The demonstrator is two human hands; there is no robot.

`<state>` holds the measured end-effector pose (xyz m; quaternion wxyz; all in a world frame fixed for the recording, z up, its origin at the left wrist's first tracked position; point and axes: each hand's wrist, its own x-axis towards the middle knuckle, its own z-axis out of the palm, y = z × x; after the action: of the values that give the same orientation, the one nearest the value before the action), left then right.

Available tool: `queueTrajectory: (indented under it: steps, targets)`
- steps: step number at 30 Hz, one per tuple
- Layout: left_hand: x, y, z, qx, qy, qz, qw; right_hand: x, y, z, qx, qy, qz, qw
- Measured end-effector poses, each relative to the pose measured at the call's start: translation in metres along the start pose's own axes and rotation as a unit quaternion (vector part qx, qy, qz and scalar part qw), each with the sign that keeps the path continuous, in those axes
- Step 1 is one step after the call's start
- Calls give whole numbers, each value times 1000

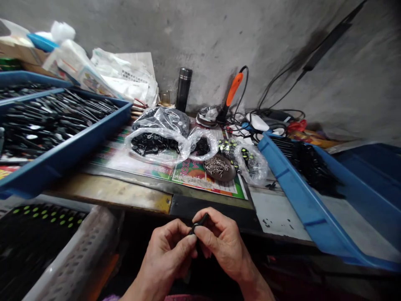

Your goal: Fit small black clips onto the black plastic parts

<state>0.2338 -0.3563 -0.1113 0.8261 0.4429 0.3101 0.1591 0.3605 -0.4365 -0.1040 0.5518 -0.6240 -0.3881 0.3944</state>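
My left hand (pixel 171 248) and my right hand (pixel 221 240) meet in front of the table edge, low in the view. Between their fingertips is a small black plastic part (pixel 200 222), its slim end poking up to the right. Both hands pinch it, thumbs on the near side. Its lower portion is hidden by my fingers. Beyond the hands, a shallow round dish holds small metal screws (pixel 216 166). Clear plastic bags around it contain black parts (pixel 150 143) and black pieces with yellow-green dots (pixel 249 161).
A blue tray (pixel 75 146) of long black parts stands at left, another blue tray (pixel 291 184) at right. Behind are a dark flask (pixel 184 89) and an orange-handled tool (pixel 234 90) with a cable. Below left, a white crate (pixel 75 251) holds dotted black pieces.
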Motion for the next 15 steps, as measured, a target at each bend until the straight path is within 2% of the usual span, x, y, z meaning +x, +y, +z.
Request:
queueTrajectory:
  steps: [4,7,9,12,13,15]
  targets:
    - [-3,2,2,-9,-34,-22,999,2,4,-9,65,-25,-25,997]
    - [-5,1,4,-18,-28,-33,999,4,6,-7,74,-25,-16,997]
    - [-6,0,5,-26,-13,-32,999,3,5,-1,14,32,-49,998]
    - [-6,0,5,-32,-1,-28,999,2,5,8,-101,136,-137,976]
    - [-5,1,5,-31,2,-29,999,2,5,10,-110,142,-146,973]
    - [-4,2,5,-26,4,-26,999,1,5,10,-80,117,-124,982]
